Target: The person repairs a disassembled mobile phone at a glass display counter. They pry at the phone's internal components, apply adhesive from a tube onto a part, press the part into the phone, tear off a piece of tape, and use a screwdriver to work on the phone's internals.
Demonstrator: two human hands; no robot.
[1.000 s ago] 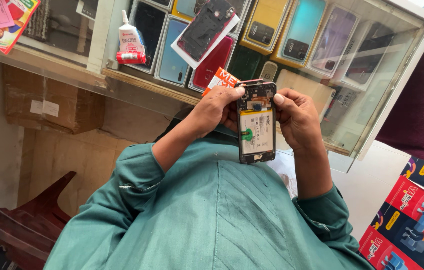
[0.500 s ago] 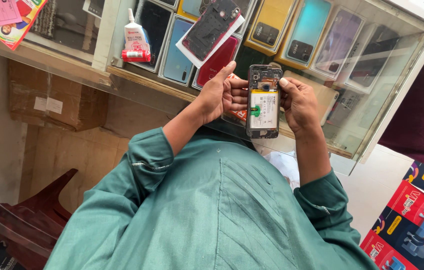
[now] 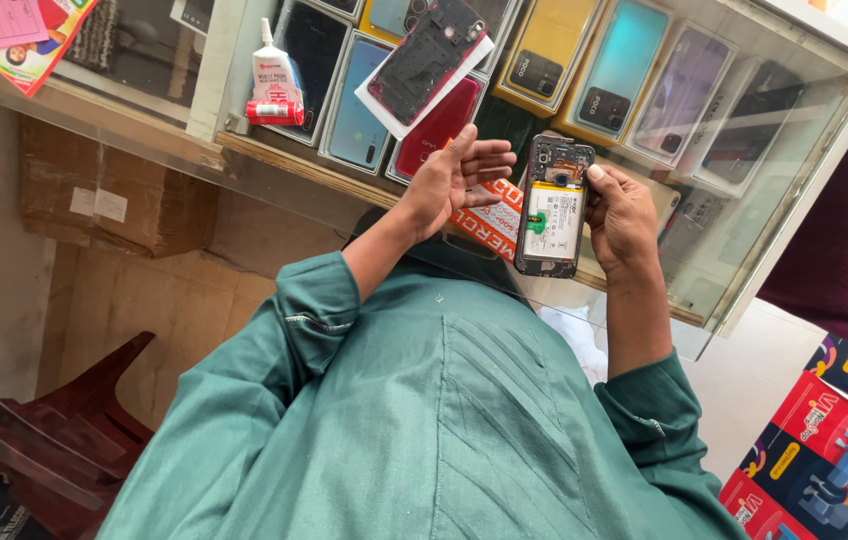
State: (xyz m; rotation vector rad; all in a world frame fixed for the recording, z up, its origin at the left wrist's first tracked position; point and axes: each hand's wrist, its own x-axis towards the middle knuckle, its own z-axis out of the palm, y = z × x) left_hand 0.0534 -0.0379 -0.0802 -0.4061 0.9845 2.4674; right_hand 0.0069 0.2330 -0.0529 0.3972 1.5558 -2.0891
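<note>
Opened phone held in one hand above the counter edge.

Head view: the right hand (image 3: 622,215) grips the opened phone (image 3: 554,206) by its right side; the left hand (image 3: 456,178), fingers spread and holding nothing, has let go of it since half a second ago.

glass display counter (image 3: 744,270), red plastic chair (image 3: 54,430)
</note>
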